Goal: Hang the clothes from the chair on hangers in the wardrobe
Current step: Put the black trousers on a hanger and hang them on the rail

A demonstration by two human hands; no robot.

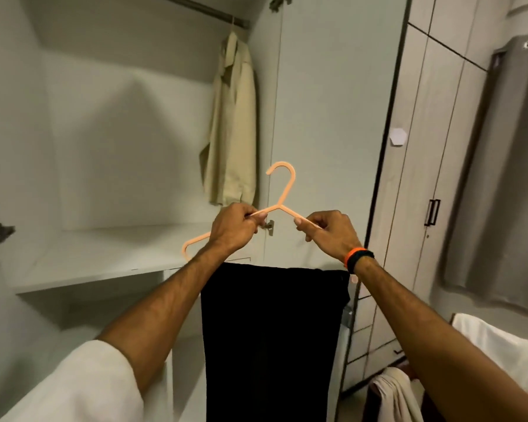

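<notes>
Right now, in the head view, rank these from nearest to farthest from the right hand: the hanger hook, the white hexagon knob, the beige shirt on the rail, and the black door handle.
From the right hand:
1. hanger hook, just up and left.
2. white hexagon knob, up and right on the door edge.
3. beige shirt and black door handle: too close to call; shirt upper left, handle right.

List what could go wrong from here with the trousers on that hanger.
The black trousers are only draped over the bar of the orange hanger; tilting it could let them slide off. The left hand and right hand pinch thin arms, so grip may slip while reaching the high rod.
</notes>
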